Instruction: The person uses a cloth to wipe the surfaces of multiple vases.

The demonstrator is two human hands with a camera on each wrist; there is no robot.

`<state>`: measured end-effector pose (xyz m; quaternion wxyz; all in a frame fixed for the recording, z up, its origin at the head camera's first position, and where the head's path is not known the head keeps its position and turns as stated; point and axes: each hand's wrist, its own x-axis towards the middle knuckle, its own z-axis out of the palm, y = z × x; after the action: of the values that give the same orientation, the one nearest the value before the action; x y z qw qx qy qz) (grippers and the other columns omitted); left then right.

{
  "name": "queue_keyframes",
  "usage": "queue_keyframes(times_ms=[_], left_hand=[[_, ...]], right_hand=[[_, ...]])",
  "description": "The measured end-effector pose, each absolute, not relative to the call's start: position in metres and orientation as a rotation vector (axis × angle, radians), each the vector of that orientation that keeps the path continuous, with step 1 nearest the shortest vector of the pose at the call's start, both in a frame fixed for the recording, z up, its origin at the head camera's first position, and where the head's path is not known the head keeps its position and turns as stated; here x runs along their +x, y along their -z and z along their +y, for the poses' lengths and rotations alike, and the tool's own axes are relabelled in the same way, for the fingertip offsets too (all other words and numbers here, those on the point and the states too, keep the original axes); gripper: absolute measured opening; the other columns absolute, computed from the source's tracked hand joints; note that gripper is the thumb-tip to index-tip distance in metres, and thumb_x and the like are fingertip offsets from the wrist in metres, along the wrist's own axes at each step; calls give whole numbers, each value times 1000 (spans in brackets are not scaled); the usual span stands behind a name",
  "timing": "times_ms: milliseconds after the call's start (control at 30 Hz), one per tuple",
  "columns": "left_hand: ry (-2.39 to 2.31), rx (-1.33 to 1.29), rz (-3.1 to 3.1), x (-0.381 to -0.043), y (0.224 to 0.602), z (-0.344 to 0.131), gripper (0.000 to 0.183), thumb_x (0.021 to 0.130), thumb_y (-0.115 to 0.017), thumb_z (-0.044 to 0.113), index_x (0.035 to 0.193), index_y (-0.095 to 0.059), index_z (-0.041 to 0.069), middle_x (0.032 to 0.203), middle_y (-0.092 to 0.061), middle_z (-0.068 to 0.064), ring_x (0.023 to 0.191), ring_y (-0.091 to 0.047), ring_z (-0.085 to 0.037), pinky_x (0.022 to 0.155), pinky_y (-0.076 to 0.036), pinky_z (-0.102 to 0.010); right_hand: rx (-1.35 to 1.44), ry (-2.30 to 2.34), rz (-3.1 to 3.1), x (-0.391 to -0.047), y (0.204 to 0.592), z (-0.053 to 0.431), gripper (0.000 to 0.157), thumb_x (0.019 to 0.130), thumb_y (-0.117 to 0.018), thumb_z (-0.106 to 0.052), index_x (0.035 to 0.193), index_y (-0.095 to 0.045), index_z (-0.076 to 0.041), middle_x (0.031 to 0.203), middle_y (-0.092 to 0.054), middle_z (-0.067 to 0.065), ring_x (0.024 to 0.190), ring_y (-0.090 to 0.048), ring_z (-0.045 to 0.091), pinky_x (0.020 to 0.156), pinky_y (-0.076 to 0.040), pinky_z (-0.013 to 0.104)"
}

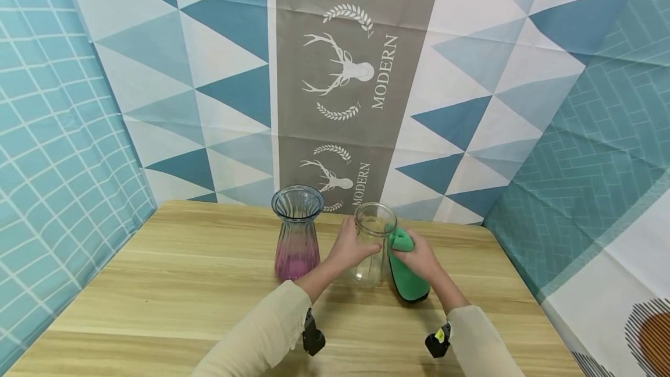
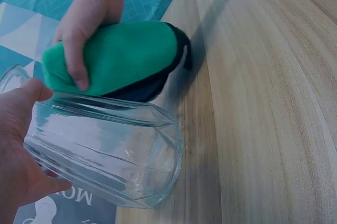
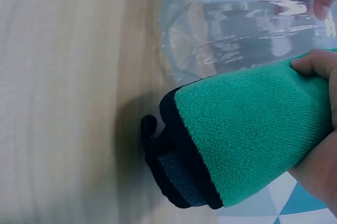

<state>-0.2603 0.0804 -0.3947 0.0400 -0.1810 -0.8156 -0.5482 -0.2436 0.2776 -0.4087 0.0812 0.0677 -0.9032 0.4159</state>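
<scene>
A clear glass vase (image 1: 369, 269) stands upright at the back of the table, and my left hand (image 1: 353, 248) grips it near its upper part, thumb on one side and fingers on the other. In my right hand (image 1: 423, 256) is a folded green cloth (image 1: 410, 278) with a dark edging, pinched at its top and hanging down beside the vase's right side. The left wrist view shows the cloth (image 2: 131, 53) against or just beside the glass (image 2: 105, 150); whether they touch I cannot tell. The cloth's dark underside and a small loop (image 3: 149, 126) show in the right wrist view.
Left of the clear vase stands a second glass vase (image 1: 296, 237), fluted, bluish at the rim and pink at the base. A patterned cloth backdrop (image 1: 230, 74) rises behind the wooden table (image 1: 173, 284), with tiled-pattern sheets on both sides.
</scene>
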Motion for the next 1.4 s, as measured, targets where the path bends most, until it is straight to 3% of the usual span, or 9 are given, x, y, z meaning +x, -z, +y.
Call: queue_keyframes(times_ms=[167,367,600,867,1167,1400], left_hand=[[1643,-573,-2481,-260,396,81,71,73,-73,26,129,-41,-3,126,-44,-20,116,-48,-33,98,-44,-46],[1640,-556,-2483,-261,398,81,77,73,-76,30,131,-39,-3,129,-44,-21,119,-47,-33,100,-44,-47],[1653,-527,-2514,-261,399,81,83,72,-80,36,134,-38,0,133,-43,-19,124,-45,-33,103,-41,-46],[1675,-531,-2512,-260,398,80,76,73,-78,33,132,-43,1,131,-46,-19,123,-46,-34,103,-42,-47],[1679,-543,-2528,-261,397,79,76,71,-78,30,133,-44,3,132,-46,-18,123,-46,-32,102,-42,-46],[1676,-569,-2509,-262,396,79,76,71,-78,28,134,-44,3,133,-46,-18,124,-45,-32,104,-41,-47]], right_hand=[[263,-1267,-2716,-244,419,280,50,84,-67,-11,131,-51,-8,123,-59,16,103,-56,29,78,-48,39],[312,-1233,-2728,-245,423,281,48,84,-66,-9,130,-53,-6,120,-61,17,103,-58,29,79,-49,39],[247,-1217,-2760,-244,424,280,50,83,-67,-7,131,-52,-5,123,-59,19,108,-57,34,84,-50,46],[133,-1275,-2721,-242,411,279,45,86,-66,-16,128,-52,-7,121,-58,16,106,-56,31,81,-49,44],[177,-1325,-2626,-242,397,274,57,86,-66,-15,138,-44,-10,133,-52,19,114,-53,37,89,-47,53],[239,-1307,-2623,-243,403,273,57,86,-66,-11,139,-43,-7,134,-52,19,115,-52,36,88,-47,51]])
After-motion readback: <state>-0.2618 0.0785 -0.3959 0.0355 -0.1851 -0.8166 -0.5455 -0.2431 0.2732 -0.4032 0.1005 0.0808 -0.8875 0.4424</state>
